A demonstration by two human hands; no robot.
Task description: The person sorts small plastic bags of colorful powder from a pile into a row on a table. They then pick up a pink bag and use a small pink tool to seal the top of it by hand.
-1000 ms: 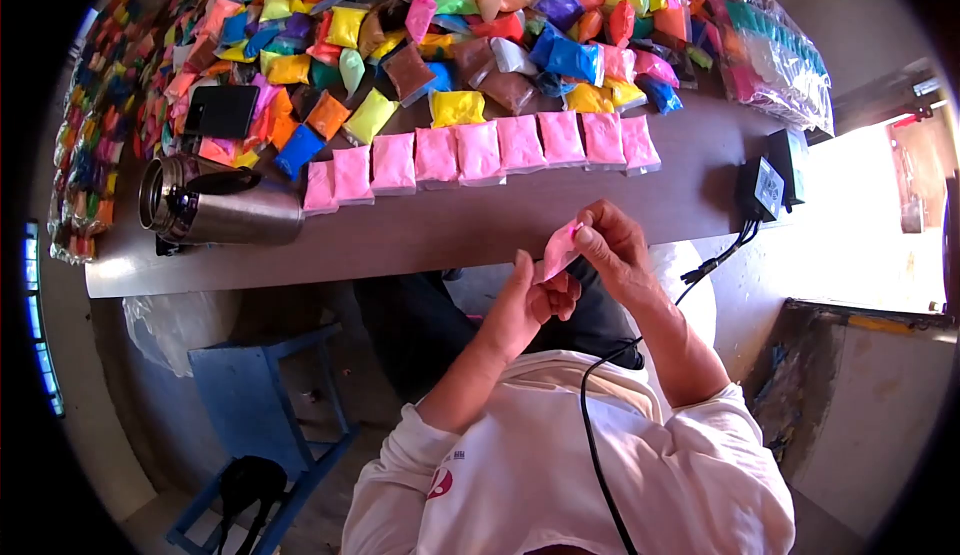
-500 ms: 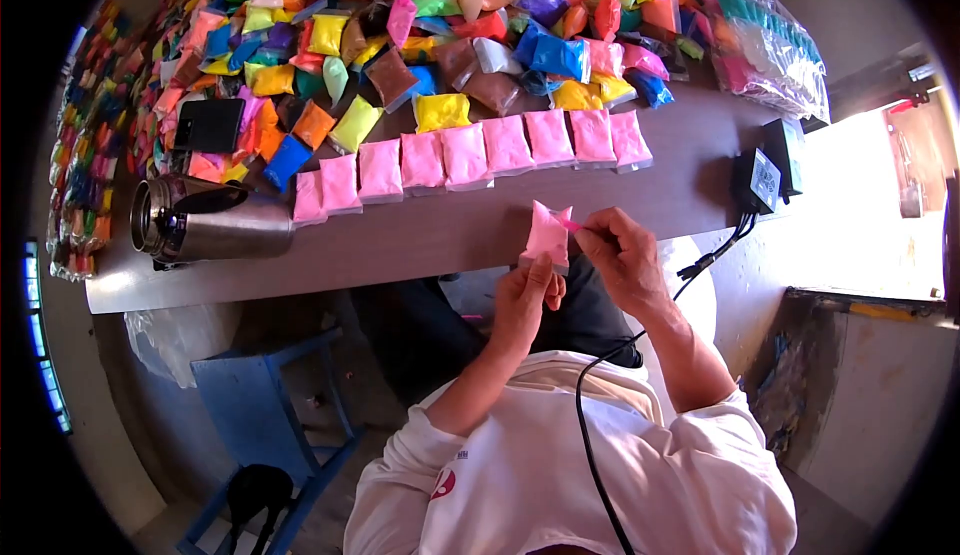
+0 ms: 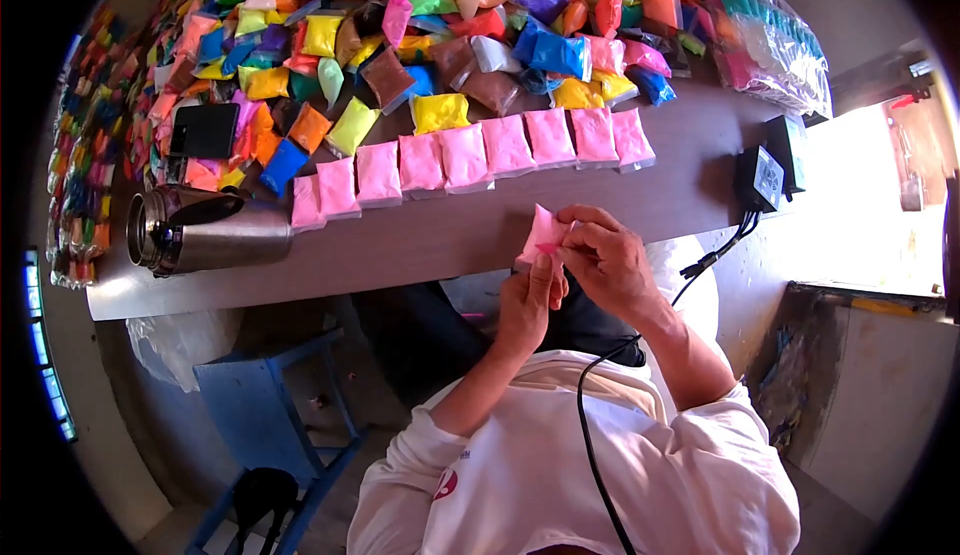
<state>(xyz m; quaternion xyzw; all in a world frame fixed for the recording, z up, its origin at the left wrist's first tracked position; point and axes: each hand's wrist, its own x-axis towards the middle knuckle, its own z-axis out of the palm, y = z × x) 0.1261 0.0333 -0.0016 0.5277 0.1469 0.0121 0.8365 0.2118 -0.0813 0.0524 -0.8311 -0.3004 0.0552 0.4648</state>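
Note:
My left hand (image 3: pixel 527 305) pinches the lower end of a small clear packet of pink clay-like filling (image 3: pixel 538 227), held up just off the table's front edge. Close against that packet is my right hand (image 3: pixel 608 260), its fingers closed on a small bright pink strip (image 3: pixel 547 248) that lies across the packet's face. Only the tip of the strip shows; the fingers cover the rest. Beyond both hands, a row of similar pink packets (image 3: pixel 464 153) lies side by side along the table.
A heap of many-coloured packets (image 3: pixel 450 60) covers the table's back. At left are a steel flask (image 3: pixel 235 233) lying on its side and a black phone (image 3: pixel 205 130). A black power box (image 3: pixel 760 177) with a cable sits at right; a blue chair (image 3: pixel 240 405) stands below left.
My right hand has moved down and left, bringing the bright pink strip from the packet's upper right edge to lower on its face. The packet has tilted slightly.

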